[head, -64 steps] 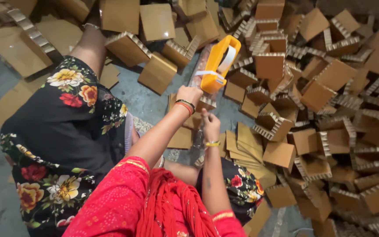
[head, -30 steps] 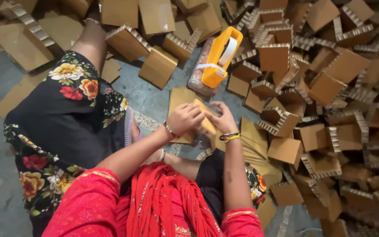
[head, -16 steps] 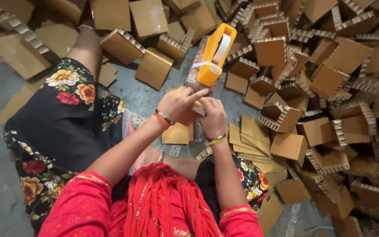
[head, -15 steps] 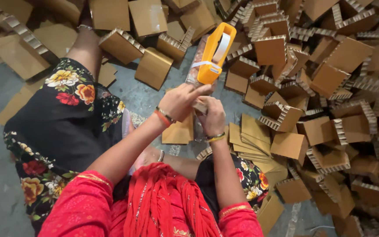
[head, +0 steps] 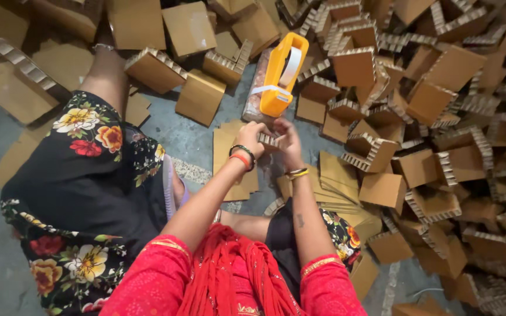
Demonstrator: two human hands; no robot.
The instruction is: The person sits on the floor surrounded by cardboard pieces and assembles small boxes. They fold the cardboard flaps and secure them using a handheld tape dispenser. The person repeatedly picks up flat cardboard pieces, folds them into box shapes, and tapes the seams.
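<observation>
I sit on the floor and hold a small corrugated cardboard piece between both hands in front of me. My left hand grips its left end and my right hand grips its right end. Just beyond my hands an orange tape dispenser with white tape lies on a brick-like block. Flat brown cardboard sheets lie under my hands.
Folded cardboard corner pieces are heaped across the right and far side. Flat cardboard sheets are stacked by my right knee. My left leg in black floral cloth stretches out left over the grey concrete floor.
My hands went out to the tape dispenser, came back with tape, and now work together on the small cardboard piece. The view has shifted slightly.
</observation>
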